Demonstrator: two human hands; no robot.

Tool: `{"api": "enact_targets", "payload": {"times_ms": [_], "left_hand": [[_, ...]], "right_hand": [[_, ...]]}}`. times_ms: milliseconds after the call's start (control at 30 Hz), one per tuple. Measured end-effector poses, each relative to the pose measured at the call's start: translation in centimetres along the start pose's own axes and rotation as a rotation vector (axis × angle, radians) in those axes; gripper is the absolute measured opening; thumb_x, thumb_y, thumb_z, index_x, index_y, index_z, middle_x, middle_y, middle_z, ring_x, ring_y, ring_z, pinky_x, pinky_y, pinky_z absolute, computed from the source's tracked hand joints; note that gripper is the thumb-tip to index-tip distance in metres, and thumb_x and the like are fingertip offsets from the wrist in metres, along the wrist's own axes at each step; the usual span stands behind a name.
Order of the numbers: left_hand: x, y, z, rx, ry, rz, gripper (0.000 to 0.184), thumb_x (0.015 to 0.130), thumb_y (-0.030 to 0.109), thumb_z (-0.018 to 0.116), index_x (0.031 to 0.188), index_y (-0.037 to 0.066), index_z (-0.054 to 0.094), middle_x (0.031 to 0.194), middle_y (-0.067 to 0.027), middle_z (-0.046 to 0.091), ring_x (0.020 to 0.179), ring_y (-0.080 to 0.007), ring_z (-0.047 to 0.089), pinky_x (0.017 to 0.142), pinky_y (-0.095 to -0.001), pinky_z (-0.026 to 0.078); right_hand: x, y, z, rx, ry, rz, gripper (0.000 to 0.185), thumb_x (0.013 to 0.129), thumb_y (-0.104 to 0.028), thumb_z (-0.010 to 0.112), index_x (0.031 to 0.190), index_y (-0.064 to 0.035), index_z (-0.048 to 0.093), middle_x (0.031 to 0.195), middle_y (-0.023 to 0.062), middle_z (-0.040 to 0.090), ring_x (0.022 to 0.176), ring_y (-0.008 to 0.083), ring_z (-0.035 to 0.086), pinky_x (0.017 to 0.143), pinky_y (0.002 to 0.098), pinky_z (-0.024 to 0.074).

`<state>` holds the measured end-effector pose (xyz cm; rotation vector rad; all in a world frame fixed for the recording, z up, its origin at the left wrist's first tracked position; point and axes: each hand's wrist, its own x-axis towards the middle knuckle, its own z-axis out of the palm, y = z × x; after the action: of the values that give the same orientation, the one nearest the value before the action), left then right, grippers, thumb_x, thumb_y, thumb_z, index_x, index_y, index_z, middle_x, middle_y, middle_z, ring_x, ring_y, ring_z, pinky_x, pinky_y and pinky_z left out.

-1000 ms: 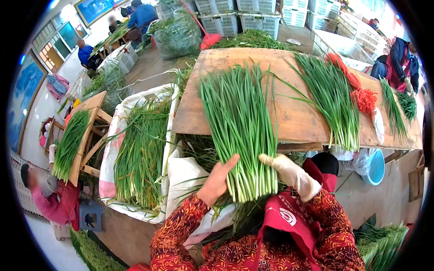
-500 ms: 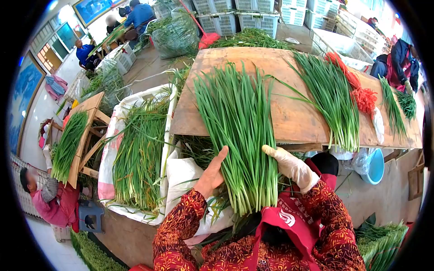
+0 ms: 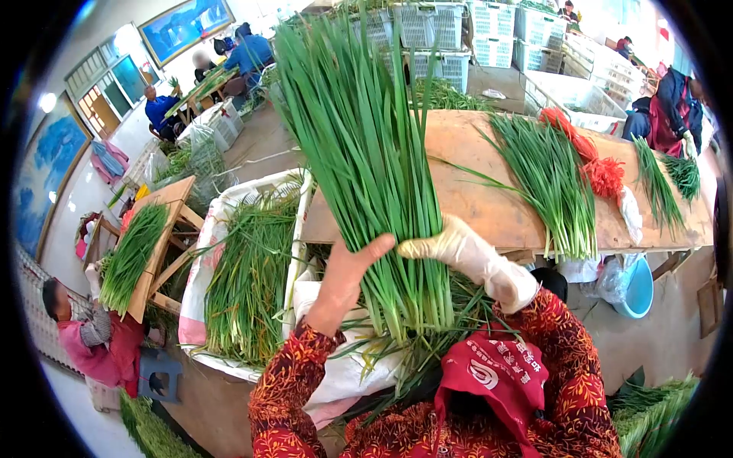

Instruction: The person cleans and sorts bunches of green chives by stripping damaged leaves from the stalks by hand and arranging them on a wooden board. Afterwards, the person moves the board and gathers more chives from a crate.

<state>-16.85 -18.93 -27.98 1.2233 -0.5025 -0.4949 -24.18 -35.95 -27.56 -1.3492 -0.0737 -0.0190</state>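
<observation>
My bare left hand (image 3: 351, 267) and white-gloved right hand (image 3: 462, 250) are clasping a flat-bladed, pale-stemmed green bunch (image 3: 363, 160) over brown wooden bench (image 3: 481, 215) near edge.

Your right hand (image 3: 447, 244) wears a whitish glove (image 3: 504, 281); behind it and your left hand (image 3: 347, 269), dark sleeves (image 3: 569, 343) carry red-orange leaf patterns; below both, your red apron (image 3: 513, 366) shows a white swirl emblem (image 3: 483, 374)
</observation>
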Motion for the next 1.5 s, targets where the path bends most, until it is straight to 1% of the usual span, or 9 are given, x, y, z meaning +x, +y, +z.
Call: {"api": "enact_targets", "payload": {"times_ms": [267,400,567,667,867,1067,1267,1367,1500], "left_hand": [[8.0,6.2,2.2,0.219,-0.082,0.353,0.055,0.076,0.022,0.077,0.118,-0.002,0.051,0.108,-0.0088,0.062,0.097,-0.0174,0.059,0.09,-0.0302,0.045],[10.4,5.3,2.1,0.474,-0.165,0.369,0.05,0.077,0.022,0.077,0.116,0.0,0.053,0.108,-0.0054,0.062,0.096,-0.0138,0.058,0.087,-0.0284,0.046],[11.7,3.4,2.3,0.472,-0.257,0.196,0.047,0.075,0.019,0.078,0.113,0.0,0.057,0.104,-0.0039,0.063,0.092,-0.0119,0.058,0.084,-0.0277,0.046],[11.8,4.2,3.2,0.5,-0.251,0.267,0.044,0.077,0.02,0.076,0.113,0.0,0.058,0.103,-0.0044,0.064,0.092,-0.0122,0.058,0.083,-0.0272,0.046],[12.0,5.1,4.3,0.272,-0.185,0.329,0.043,0.079,0.026,0.073,0.112,0.001,0.061,0.101,-0.0044,0.065,0.093,-0.0129,0.059,0.083,-0.0275,0.046],[12.5,4.8,3.1,0.564,-0.214,0.234,0.049,0.078,0.034,0.073,0.114,0.002,0.062,0.105,-0.008,0.066,0.098,-0.0152,0.059,0.086,-0.0297,0.045],[11.8,7.9,3.2,1.027,-0.231,0.515,0.056,0.072,0.037,0.077,0.113,0.002,0.059,0.109,-0.0111,0.063,0.106,-0.0213,0.057,0.092,-0.0335,0.044],[10.5,8.3,3.9,0.708,-0.251,0.395,0.055,0.071,0.033,0.079,0.11,0.002,0.056,0.105,-0.0093,0.063,0.101,-0.0192,0.058,0.089,-0.0336,0.046],[9.9,10.0,3.7,0.46,-0.436,0.383,0.065,0.081,0.026,0.068,0.136,0.005,0.041,0.129,-0.0124,0.054,0.117,-0.0205,0.051,0.101,-0.0341,0.04]], "right_hand": [[4.5,-7.9,-2.4,-0.19,0.119,-0.307,0.039,0.076,-0.019,0.077,0.109,-0.0036,0.063,0.095,0.0015,0.066,0.083,0.0086,0.058,0.076,0.0256,0.0478],[6.3,-5.8,-5.6,-0.313,0.152,-0.366,0.041,0.075,-0.019,0.078,0.109,-0.0034,0.062,0.095,0.0012,0.066,0.082,0.0091,0.058,0.075,0.026,0.0486],[6.3,-4.3,-7.0,-0.245,0.191,-0.352,0.052,0.072,-0.022,0.08,0.115,-0.0024,0.058,0.098,0.0026,0.065,0.084,0.01,0.058,0.076,0.0266,0.0488],[6.7,-4.4,-6.8,-0.316,0.22,-0.411,0.051,0.074,-0.023,0.079,0.116,-0.0027,0.058,0.1,0.0025,0.065,0.087,0.0107,0.058,0.078,0.0272,0.048],[7.1,-5.9,-6.1,-0.263,0.189,-0.394,0.054,0.075,-0.024,0.078,0.119,-0.0042,0.056,0.103,0.0038,0.064,0.093,0.0112,0.057,0.081,0.0275,0.0471],[7.1,-5.5,-6.9,-0.308,0.058,-0.317,0.06,0.074,-0.028,0.079,0.123,-0.0027,0.054,0.108,0.0052,0.063,0.096,0.012,0.057,0.085,0.0302,0.0467],[7.9,-4.7,-7.2,-0.353,-0.001,-0.425,0.057,0.077,-0.028,0.077,0.123,-0.0033,0.053,0.108,0.0038,0.063,0.095,0.0102,0.056,0.084,0.0294,0.0469],[7.9,-5.0,-6.6,-0.45,-0.034,-0.403,0.058,0.077,-0.028,0.076,0.125,-0.0037,0.052,0.107,0.0042,0.064,0.096,0.0112,0.056,0.085,0.0303,0.0466],[5.2,-7.8,-3.9,-0.51,-0.102,-0.409,0.067,0.075,-0.03,0.077,0.13,-0.0047,0.048,0.111,0.0058,0.063,0.101,0.0137,0.056,0.09,0.032,0.0452]]}}
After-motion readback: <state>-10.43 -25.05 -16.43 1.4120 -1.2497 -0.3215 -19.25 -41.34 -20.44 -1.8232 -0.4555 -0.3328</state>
